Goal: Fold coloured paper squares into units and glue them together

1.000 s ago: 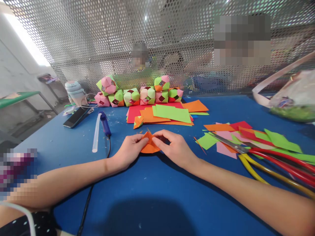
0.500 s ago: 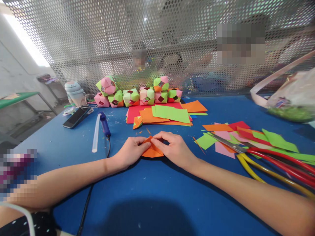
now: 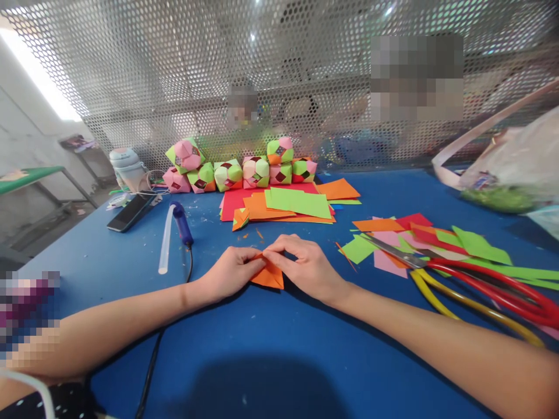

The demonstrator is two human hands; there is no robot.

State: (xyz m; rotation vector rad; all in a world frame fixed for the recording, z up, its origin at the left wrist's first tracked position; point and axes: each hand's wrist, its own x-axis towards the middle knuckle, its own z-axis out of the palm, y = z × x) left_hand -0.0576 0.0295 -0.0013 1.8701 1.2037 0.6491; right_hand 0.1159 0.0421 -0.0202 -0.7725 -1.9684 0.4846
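Both my hands pinch one small folded piece of orange paper just above the blue table. My left hand grips its left side, thumb on top. My right hand holds the upper right edge between thumb and fingers, its fingertips meeting the left ones. Part of the paper is hidden under the fingers. Just beyond lies a small orange and green folded piece, beside a stack of coloured sheets with green paper on top.
Several folded paper balls line the perforated metal screen. Left are a blue glue gun, a phone and a bottle. Red-handled scissors, yellow-handled scissors and paper scraps lie right, near a plastic bag.
The orange paper has turned a little in my fingers, with its lower corner now pointing more toward me. My right fingertips have shifted along its edge. The view has moved slightly.
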